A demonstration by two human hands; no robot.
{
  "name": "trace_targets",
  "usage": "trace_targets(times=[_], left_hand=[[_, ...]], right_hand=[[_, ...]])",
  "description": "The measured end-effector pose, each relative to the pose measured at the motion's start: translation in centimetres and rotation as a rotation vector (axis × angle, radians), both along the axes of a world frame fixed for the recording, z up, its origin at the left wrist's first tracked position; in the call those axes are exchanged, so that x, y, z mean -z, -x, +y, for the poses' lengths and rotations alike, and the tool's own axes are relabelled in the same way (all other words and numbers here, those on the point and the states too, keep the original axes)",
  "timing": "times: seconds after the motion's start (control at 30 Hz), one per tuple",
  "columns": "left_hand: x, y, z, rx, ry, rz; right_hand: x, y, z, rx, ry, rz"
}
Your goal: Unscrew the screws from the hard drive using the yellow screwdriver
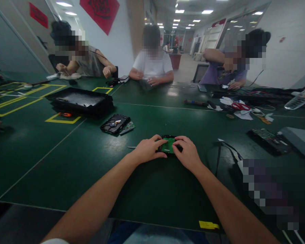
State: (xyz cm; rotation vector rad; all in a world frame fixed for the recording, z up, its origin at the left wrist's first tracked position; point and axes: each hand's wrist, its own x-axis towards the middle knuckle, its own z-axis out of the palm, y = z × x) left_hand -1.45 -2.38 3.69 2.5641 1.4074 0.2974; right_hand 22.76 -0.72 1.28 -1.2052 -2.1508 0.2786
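Although the green table (43, 156) is filling most of the view, the handling is happening near its closest edge. On the far side, three people (153, 66) are sitting with their heads blurred out. A black tray (105, 104) is lying on the left, and a grey box (301, 139) is sitting on the right. A black drive (114, 124) is lying near the middle, with a loose circuit board (128, 127) just beside it. The left hand (148, 150) is gripping a dark case (169, 136) from its left side, with the thumb along the near edge. The right hand (188, 154) is bending its fingertips onto the right side; whether they are pinching anything, I cannot tell. Between the hands, the case is lying with its green board (168, 146) facing up. A thin metal rod (131, 147) is sticking out beyond the left hand, its other end hidden.

If the left hand is holding too lightly, the case could be twisting or sliding under the right fingertips. Uneven pressing could be flexing the board, and the covering fingers could be hiding a small part slipping loose.
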Motion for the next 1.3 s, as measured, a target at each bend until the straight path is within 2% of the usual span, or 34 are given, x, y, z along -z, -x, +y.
trace_targets(times=[0.27, 0.47, 0.93, 1.3], left_hand=[[0.5, 0.2, 0.3, 0.015, -0.018, 0.028], [0.9, 0.3, 0.4, 0.024, -0.030, 0.013], [1.3, 0.4, 0.5, 0.022, -0.039, -0.006], [0.9, 0.3, 0.2, 0.013, -0.034, 0.026]], right_hand=[[-0.7, -0.9, 0.0, 0.044, 0.002, 0.039], [-0.9, -0.7, -0.4, -0.006, 0.009, 0.001], [-0.7, -0.1, -0.6, 0.014, -0.052, -0.102], [-0.3, -0.4, -0.4, 0.013, -0.057, -0.110]])
